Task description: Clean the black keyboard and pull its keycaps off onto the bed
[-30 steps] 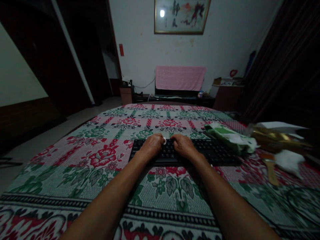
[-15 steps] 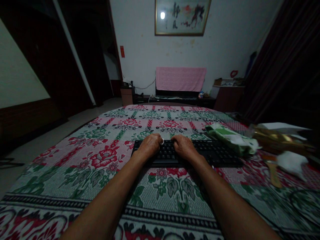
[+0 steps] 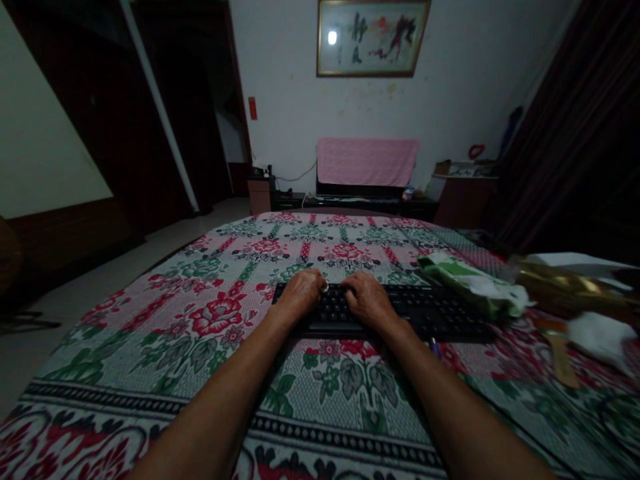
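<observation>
A black keyboard lies across the patterned cloth in front of me, and both hands are on it. My left hand is closed over its left part, with a small white piece, like a wad of tissue, showing at the fingertips. Around the keyboard's middle, near the far edge, my right hand is curled with its fingers bent against it; the fingertips are partly hidden. A green and white soft packet rests over the keyboard's far right corner. Beside my right forearm is the tip of a purple pen-like thing.
On the right lie a wood-handled brush, a crumpled white tissue and a golden package. A dark cable runs along the right front of the floral tablecloth. Farther off, a pink cloth covers a screen.
The view has shifted slightly, so the scene sits a little lower and farther right. Both hands stay on the keyboard, with only slight movement. More of the purple thing shows.
</observation>
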Tool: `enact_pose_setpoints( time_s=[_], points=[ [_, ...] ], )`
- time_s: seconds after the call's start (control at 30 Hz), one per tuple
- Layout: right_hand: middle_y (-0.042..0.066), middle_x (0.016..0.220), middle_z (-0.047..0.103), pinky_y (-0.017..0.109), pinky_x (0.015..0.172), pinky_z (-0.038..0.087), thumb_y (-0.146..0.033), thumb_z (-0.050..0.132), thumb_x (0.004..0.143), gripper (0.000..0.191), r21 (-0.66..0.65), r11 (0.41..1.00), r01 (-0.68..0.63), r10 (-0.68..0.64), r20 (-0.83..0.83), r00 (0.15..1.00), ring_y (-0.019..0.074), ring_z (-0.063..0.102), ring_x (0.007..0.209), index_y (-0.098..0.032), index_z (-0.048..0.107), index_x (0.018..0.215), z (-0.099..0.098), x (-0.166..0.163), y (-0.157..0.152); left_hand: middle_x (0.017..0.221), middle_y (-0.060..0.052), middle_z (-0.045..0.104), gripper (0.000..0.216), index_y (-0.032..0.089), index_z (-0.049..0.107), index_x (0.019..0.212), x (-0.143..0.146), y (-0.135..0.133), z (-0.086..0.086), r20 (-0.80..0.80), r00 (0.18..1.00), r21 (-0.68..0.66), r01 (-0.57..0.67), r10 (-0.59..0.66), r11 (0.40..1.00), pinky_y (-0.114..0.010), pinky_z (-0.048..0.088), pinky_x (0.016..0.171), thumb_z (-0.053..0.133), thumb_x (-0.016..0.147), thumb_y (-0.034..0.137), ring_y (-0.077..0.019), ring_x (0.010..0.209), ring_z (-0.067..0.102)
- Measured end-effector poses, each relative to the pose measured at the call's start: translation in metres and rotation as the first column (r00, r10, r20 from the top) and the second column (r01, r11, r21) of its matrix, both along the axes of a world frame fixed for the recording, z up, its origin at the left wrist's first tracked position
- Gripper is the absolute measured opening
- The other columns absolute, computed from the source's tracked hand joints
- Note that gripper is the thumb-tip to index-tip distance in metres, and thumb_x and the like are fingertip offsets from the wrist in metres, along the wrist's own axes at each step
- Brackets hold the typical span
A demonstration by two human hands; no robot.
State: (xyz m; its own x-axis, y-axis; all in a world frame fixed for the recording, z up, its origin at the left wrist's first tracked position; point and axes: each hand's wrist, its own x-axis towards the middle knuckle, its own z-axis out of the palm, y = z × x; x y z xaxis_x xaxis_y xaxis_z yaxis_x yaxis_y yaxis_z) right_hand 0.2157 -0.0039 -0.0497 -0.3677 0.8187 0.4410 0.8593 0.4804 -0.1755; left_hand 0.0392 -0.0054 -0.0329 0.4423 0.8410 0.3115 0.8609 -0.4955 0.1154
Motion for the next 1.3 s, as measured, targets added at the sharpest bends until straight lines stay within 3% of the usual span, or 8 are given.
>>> enact_pose_setpoints(
  time_s=[0.17, 0.33, 0.57, 0.8, 1.3],
  points=[
    [0.006, 0.093, 0.059, 0.026, 0.086, 0.037, -0.014, 0.046, 0.078, 0.026, -0.009, 1.000, 0.010, -0.010, -0.008, 1.000, 0.0167, 0.050, 0.092, -0.018, 0.067, 0.094, 0.000, 0.000, 0.000, 0.089, -0.009, 0.064, 0.031, 0.016, 0.070, 0.087, -0.001, 0.002, -0.004, 0.027, 0.999, 0.005, 0.041, -0.041, 0.999, -0.027, 0.046, 0.083, 0.043, 0.074, 0.004, -0.0158, 0.089, 0.059],
    [0.006, 0.094, 0.059, 0.026, 0.085, 0.037, -0.015, 0.046, 0.078, 0.026, -0.014, 1.000, 0.017, -0.017, -0.010, 1.000, 0.0167, 0.051, 0.091, -0.019, 0.066, 0.095, -0.001, 0.000, 0.000, 0.087, -0.008, 0.066, 0.031, 0.016, 0.070, 0.086, -0.009, 0.004, 0.001, 0.001, 0.999, -0.019, -0.039, 0.039, 0.999, -0.027, 0.047, 0.078, 0.045, 0.072, 0.005, -0.0165, 0.082, 0.060],
    [0.006, 0.094, 0.060, 0.026, 0.085, 0.037, -0.014, 0.045, 0.078, 0.026, -0.003, 1.000, 0.010, -0.010, -0.014, 1.000, 0.0164, 0.051, 0.091, -0.018, 0.065, 0.093, -0.002, 0.000, 0.001, 0.091, -0.008, 0.066, 0.033, 0.016, 0.070, 0.090, -0.001, 0.004, -0.006, 0.000, 0.998, 0.021, 0.063, -0.063, 0.998, -0.027, 0.045, 0.084, 0.043, 0.074, 0.004, -0.0165, 0.089, 0.059],
    [0.007, 0.094, 0.059, 0.026, 0.085, 0.037, -0.015, 0.046, 0.078, 0.025, -0.003, 1.000, 0.018, -0.018, -0.009, 1.000, 0.0166, 0.050, 0.091, -0.018, 0.065, 0.093, -0.002, 0.000, 0.000, 0.090, -0.007, 0.066, 0.033, 0.018, 0.070, 0.089, -0.014, 0.009, -0.004, -0.005, 0.999, -0.007, -0.033, 0.033, 0.999, -0.028, 0.047, 0.079, 0.045, 0.072, 0.005, -0.0170, 0.085, 0.060],
    [0.008, 0.094, 0.059, 0.029, 0.085, 0.039, -0.014, 0.046, 0.078, 0.025, -0.001, 1.000, -0.031, 0.031, 0.053, 0.998, 0.0186, 0.051, 0.091, -0.017, 0.063, 0.096, 0.002, 0.003, -0.001, 0.088, -0.010, 0.063, 0.029, 0.015, 0.068, 0.085, -0.007, 0.000, -0.003, -0.050, 0.999, -0.056, -0.020, 0.017, 0.998, -0.031, 0.045, 0.083, 0.043, 0.073, 0.005, -0.0196, 0.091, 0.057]
  ],
)
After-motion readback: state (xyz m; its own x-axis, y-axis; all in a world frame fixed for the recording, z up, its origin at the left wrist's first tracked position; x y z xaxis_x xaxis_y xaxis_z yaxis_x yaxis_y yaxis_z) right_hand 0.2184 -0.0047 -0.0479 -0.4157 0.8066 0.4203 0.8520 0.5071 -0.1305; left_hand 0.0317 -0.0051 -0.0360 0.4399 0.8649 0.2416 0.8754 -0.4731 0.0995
